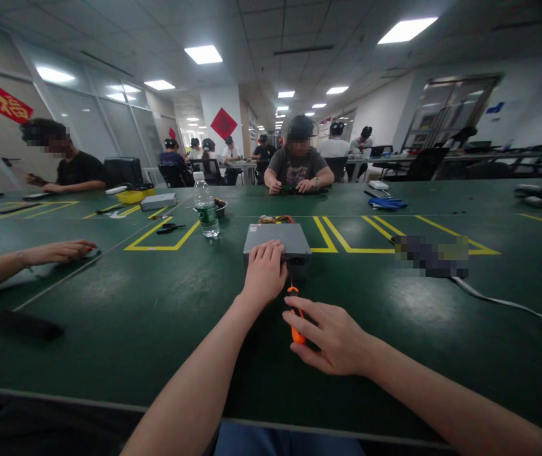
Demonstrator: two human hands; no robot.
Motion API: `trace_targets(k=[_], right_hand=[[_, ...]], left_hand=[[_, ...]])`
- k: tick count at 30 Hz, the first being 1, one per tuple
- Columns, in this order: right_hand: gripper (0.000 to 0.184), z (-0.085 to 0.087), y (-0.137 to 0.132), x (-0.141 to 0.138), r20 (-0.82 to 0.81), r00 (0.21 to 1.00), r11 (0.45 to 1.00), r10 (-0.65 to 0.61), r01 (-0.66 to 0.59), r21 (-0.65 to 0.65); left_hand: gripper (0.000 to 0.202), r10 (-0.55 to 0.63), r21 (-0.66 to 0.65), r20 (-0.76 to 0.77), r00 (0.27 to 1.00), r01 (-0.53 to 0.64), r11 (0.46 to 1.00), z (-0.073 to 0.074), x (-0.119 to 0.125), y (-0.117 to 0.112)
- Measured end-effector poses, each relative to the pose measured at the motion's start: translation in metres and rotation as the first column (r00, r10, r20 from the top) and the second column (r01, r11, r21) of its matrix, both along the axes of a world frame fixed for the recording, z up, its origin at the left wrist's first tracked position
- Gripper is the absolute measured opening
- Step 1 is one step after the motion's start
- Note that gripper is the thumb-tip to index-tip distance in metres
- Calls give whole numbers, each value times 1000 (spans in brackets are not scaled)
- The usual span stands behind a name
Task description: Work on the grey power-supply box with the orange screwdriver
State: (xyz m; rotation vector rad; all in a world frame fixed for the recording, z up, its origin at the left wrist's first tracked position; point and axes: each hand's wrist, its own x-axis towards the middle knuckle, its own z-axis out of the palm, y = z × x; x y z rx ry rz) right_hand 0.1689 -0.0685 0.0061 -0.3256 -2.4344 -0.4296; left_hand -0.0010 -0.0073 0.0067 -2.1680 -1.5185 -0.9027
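Observation:
A grey metal computer power supply [277, 235] lies on the green table in front of me, its coloured cables bunched behind it. My left hand [265, 272] grips it, fingers over the top and thumb down by the near side. In my right hand [330, 335] is an orange and black screwdriver [298, 326], held loosely by the handle between fingers and thumb. Its thin shaft points away from me at the near face of the power supply, below the socket. Whether the tip sits in a screw cannot be made out.
A water bottle [206, 209] stands left of the power supply, with a bowl [220, 207] behind it. Yellow tape marks the green table [194, 354]. A pixelated dark object [430, 256] with a white cable lies right. Another person's hand [61, 251] rests left; a person [299, 158] sits opposite.

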Motion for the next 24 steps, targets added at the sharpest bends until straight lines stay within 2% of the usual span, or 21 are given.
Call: trace_targets(k=[4,10,17,22,24], right_hand=[[27,6,0,5,-50,998,999,31,-30,24],[30,1,7,8,-202,978,997,50,-61,-44],[26,3,3,6,-93,994,998,55,-56,-9],[30,6,2,9,-45,996,988,74,-80,-130],[31,6,3,10,-37,995,986,92,-96,-136]], left_hand=[[34,-13,-45,-19,1000,12,999,5,-2,-3],[33,-23,-87,-15,1000,21,996,10,-4,-7],[32,-15,-20,61,998,17,1000,3,-4,-2],[28,-10,38,86,996,6,999,-3,-3,2],[27,-13,46,89,996,9,999,-3,-3,2]])
